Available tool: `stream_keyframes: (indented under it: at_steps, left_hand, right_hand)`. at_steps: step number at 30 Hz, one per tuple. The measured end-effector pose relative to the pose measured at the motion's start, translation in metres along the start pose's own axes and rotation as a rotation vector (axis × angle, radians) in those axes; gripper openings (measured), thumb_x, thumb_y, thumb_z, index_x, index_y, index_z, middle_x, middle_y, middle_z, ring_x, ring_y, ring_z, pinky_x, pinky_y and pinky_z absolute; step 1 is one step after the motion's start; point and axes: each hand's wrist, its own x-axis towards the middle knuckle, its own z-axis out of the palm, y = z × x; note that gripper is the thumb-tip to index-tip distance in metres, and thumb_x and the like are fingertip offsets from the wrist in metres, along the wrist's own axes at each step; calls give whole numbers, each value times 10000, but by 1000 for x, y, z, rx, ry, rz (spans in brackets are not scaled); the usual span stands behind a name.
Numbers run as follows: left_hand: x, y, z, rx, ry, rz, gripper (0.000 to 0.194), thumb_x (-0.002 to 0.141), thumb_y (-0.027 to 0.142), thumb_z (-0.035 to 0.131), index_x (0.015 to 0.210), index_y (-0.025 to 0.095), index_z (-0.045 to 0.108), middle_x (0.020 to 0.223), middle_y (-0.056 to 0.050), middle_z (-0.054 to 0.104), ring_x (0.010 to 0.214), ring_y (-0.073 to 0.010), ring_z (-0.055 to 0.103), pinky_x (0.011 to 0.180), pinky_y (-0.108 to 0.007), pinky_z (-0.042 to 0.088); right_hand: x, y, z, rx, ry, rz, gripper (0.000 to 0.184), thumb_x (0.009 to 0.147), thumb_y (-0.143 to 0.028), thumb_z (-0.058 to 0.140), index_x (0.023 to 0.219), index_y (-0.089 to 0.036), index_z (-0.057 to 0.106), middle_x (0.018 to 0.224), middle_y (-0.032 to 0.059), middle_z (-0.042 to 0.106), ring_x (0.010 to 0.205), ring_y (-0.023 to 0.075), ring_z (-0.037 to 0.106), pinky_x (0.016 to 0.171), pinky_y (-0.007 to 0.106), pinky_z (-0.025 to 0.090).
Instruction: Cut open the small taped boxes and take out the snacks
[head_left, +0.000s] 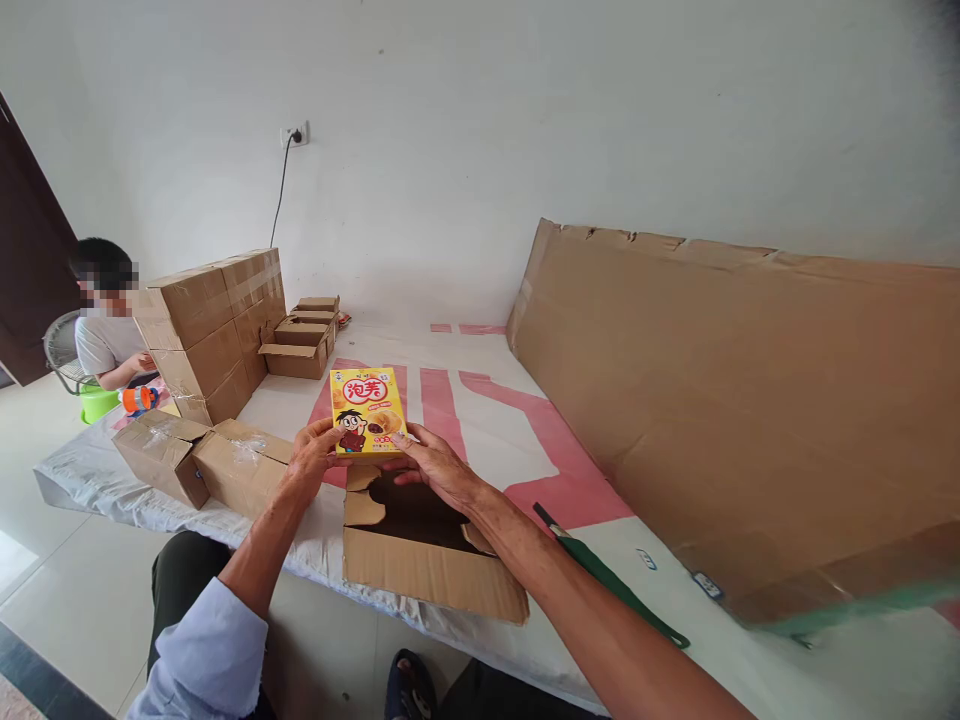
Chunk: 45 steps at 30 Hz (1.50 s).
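White sheet (pixel 487 420), both hands (pixel 311 462) gripping snack box (pixel 367 410)

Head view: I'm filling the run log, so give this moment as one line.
left hand: grips yellow snack box | right hand: grips same box | box: upright above open carton | nearby: green-handled tool
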Motion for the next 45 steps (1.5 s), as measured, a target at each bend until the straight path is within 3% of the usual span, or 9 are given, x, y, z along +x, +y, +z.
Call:
stream_keyframes:
  at_steps: [12,23,26,28,31,33,36,41,45]
  left_hand:
    - [47,-2,13,191,-25,-9,430,763,385,809,1145,196,753,1026,-90,795,888,-197,734,732,-265,519]
    - [41,-5,21,358,-24,-42,329,852,299,666,1155,175,701,1045,-114,783,911,-231,754,780,-333,561]
    - [31,6,26,445,19,31,308,844,284,707,1135,182,713,1151,-129,771,1117,-291,724,938,-417,574]
    - [12,12,32,622,19,202,311,847,278,731,1150,208,720,1278,-124,739,1269,-304,660,1064,-433,535]
    - [-32,18,46,1176,-253,500,250,918,395,720,1095,219,733,1237,-124,748,1223,-315,685,1043,-427,553]
    - [-62,19,59,1480,-590,515,408,884,590,770,986,196,735,1081,-133,779,1104,-344,728,935,-432,585]
    - [-88,21,76,1706,-877,494,500,859,662,788,935,170,744,1027,-150,800,1038,-356,758,863,-424,586]
    - [-83,25,91,1746,-1115,383,310,966,490,687,951,188,757,1006,-127,824,911,-312,799,635,-358,543]
    - [-73,12,98,1738,-1206,404,148,837,314,781,922,196,755,881,-105,820,774,-308,795,510,-349,485]
  right_hand:
    - [50,-7,-10,-153,150,87,463,780,-335,901,1140,-215,637,1205,118,768,844,200,756,584,257,599]
    - [45,8,-14,-131,187,124,398,779,-235,905,1060,-186,628,1110,112,786,822,212,769,623,294,634]
    - [44,8,-17,-99,228,74,350,802,-253,892,1048,-168,659,1067,106,790,804,190,758,635,274,642]
    - [43,7,-23,-77,282,20,350,814,-276,883,1065,-167,665,1076,99,787,811,180,756,622,248,636]
    - [40,3,-42,-45,393,-51,387,841,-319,858,1131,-194,633,1070,74,782,802,175,762,575,232,626]
    - [36,-1,-60,-25,467,-76,393,865,-328,832,1155,-210,596,1003,53,777,723,163,752,549,237,621]
    - [31,-6,-88,-1,552,-84,407,860,-320,836,1134,-216,554,856,20,754,607,155,725,533,244,618]
    - [29,0,-117,8,648,-66,427,834,-267,845,1098,-230,511,770,6,743,613,179,748,561,262,645]
    - [49,12,-123,-21,679,-47,406,829,-208,811,1114,-234,524,782,-1,747,615,159,741,575,246,651]
